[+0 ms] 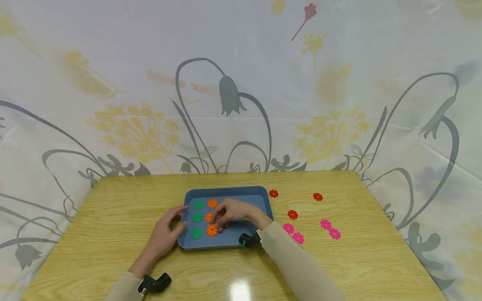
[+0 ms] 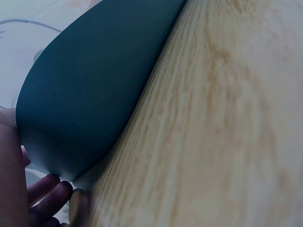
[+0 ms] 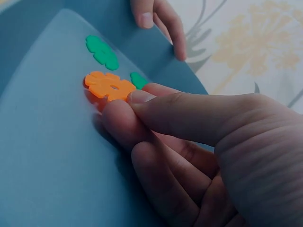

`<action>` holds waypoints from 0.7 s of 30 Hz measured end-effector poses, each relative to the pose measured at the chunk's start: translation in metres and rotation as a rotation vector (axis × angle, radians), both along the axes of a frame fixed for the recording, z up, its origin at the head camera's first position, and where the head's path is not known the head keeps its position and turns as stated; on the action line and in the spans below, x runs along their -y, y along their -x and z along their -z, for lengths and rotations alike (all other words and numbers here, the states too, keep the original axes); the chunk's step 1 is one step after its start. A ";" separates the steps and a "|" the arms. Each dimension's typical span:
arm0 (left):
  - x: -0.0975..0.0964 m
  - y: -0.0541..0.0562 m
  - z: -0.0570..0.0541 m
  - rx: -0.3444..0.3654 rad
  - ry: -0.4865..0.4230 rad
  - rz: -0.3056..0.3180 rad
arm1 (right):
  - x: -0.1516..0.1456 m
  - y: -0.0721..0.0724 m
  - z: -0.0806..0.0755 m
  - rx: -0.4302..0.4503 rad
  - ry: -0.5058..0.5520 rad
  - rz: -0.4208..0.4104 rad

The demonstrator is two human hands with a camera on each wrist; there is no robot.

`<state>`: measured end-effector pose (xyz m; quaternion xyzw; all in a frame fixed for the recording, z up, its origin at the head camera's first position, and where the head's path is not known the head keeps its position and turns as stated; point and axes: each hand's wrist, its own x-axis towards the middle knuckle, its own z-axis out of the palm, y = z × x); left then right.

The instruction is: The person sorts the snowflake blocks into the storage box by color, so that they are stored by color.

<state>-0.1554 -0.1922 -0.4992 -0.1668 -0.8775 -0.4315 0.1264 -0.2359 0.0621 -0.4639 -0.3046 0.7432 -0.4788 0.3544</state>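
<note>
A blue tray lies on the table with green flower-shaped discs in a column at its left and orange ones beside them. My right hand pinches an orange flower-shaped disc between thumb and forefinger, low over the tray floor. In the head view this disc sits at the near end of the orange column, and the hand partly covers the middle orange one. At the tray's left side, my left hand holds the wall, thumb and forefinger over the rim, other fingers curled against the outside.
To the right of the tray, red flower discs and pink flower discs lie loose on the wooden table. Two pink ones lie close by my right forearm. A patterned cloth hangs behind the table.
</note>
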 end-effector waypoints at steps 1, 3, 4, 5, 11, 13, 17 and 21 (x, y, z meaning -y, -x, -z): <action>0.000 0.000 0.000 0.001 -0.002 0.002 | 0.000 0.000 0.000 0.001 -0.003 0.002; 0.000 0.000 0.000 0.002 -0.002 0.002 | 0.000 0.000 -0.001 0.003 -0.007 0.004; 0.000 0.000 0.000 0.003 -0.001 0.001 | 0.000 -0.001 -0.001 0.005 -0.009 0.003; 0.000 0.000 0.000 0.003 0.000 0.000 | 0.000 0.000 -0.001 0.004 -0.012 0.002; 0.000 0.000 0.000 0.000 0.007 -0.004 | 0.000 0.000 -0.001 -0.027 -0.031 -0.010; 0.000 -0.001 0.000 0.003 0.002 -0.004 | 0.000 0.000 0.000 -0.027 -0.028 -0.008; 0.000 -0.001 -0.001 0.005 -0.002 -0.004 | 0.000 0.000 0.000 -0.013 -0.016 0.001; 0.000 0.000 -0.001 -0.005 0.004 0.000 | -0.003 0.001 -0.004 0.010 -0.006 0.007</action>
